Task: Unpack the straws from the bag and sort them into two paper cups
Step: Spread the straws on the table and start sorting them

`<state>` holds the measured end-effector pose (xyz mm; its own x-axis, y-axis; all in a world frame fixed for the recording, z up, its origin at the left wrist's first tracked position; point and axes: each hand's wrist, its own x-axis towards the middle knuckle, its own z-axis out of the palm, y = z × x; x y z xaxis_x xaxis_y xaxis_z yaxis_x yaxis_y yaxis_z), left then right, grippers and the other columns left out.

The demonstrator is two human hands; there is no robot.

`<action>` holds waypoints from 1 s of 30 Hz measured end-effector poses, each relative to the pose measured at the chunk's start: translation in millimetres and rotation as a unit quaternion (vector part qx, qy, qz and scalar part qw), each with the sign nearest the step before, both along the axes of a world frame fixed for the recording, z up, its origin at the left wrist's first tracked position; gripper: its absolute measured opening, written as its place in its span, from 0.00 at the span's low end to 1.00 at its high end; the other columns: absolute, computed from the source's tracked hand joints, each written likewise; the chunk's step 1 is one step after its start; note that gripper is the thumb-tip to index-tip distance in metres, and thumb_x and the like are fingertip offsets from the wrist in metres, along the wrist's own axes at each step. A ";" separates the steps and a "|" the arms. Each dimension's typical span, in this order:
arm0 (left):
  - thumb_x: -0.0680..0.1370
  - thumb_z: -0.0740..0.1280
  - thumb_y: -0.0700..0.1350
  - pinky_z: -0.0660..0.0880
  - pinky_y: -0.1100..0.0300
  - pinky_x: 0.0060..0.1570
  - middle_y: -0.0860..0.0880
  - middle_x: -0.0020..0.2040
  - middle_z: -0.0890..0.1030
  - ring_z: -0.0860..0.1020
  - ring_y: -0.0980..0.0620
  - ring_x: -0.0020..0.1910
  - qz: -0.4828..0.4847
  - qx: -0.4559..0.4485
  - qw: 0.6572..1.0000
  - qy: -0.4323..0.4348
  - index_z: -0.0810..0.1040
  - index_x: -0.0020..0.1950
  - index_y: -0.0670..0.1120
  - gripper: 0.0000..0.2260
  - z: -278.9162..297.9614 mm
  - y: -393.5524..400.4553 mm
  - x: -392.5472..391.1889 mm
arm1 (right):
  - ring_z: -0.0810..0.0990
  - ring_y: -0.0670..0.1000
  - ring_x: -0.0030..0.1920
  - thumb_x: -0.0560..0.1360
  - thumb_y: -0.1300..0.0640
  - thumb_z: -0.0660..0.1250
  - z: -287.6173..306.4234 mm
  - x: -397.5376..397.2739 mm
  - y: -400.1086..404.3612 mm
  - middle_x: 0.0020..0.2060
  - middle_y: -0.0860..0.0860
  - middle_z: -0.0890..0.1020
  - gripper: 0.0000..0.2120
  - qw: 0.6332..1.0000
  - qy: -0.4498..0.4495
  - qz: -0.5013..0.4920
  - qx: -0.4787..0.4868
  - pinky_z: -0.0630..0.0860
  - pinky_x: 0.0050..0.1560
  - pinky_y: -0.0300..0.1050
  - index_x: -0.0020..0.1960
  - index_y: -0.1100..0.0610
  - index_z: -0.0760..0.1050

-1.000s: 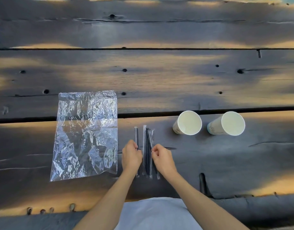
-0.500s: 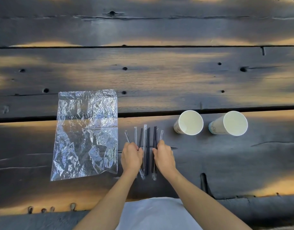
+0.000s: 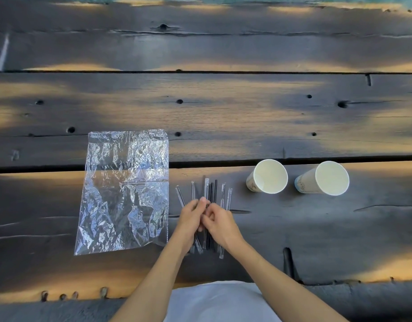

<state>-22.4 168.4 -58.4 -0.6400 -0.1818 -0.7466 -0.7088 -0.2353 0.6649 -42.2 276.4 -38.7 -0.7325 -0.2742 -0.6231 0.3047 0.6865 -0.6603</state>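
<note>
Landmark: the straws [image 3: 210, 194], a loose fan of thin black straws and clear-wrapped ones lying flat on the dark wooden table [image 3: 223, 112], their length running away from the person.
Left hand [image 3: 192, 217]: over the middle of the straws, fingers curled together with the tips pointing away from the person; it seems to pinch at one or two straws, but what exactly is held I cannot tell.
Right hand [image 3: 220, 223]: just right of the left hand and touching it, over the same straws, fingers bent inward toward the left fingertips; whether it has closed on a straw is hidden.
Plastic bag [image 3: 126, 191]: clear and crinkled, flat on the table just left of the straws, nothing visible inside.
Near paper cup [image 3: 267, 176]: white, upright, to the right of the straws, nothing visible inside.
Far paper cup [image 3: 325, 178]: also white and upright, further right of the straws, apart from the first cup, nothing visible inside.
Straw ends: the far tips stick out beyond both hands, the near ends show below the wrists.
</note>
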 end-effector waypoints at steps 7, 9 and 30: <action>0.85 0.55 0.43 0.73 0.59 0.33 0.48 0.31 0.69 0.68 0.52 0.29 0.107 -0.005 0.994 -0.016 0.68 0.47 0.42 0.08 -5.4 -9.1 0.8 | 0.78 0.59 0.45 0.80 0.53 0.61 -9.0 -3.6 0.9 0.45 0.57 0.80 0.08 0.988 0.068 -0.049 0.129 0.76 0.43 0.53 0.48 0.58 0.71; 0.84 0.55 0.43 0.72 0.58 0.32 0.48 0.32 0.69 0.66 0.52 0.28 0.120 0.007 0.992 -0.023 0.68 0.49 0.43 0.06 -5.4 -9.1 0.9 | 0.79 0.62 0.50 0.80 0.52 0.62 -11.6 -5.3 -0.5 0.48 0.59 0.79 0.10 0.984 0.054 -0.009 0.168 0.76 0.46 0.54 0.51 0.60 0.71; 0.84 0.57 0.40 0.79 0.55 0.52 0.43 0.52 0.83 0.81 0.48 0.50 0.079 0.021 0.996 -0.033 0.77 0.58 0.43 0.10 -4.9 0.5 6.2 | 0.74 0.49 0.32 0.74 0.56 0.63 0.3 3.5 -8.3 0.32 0.47 0.76 0.09 0.997 -0.023 0.059 0.042 0.71 0.33 0.46 0.36 0.53 0.68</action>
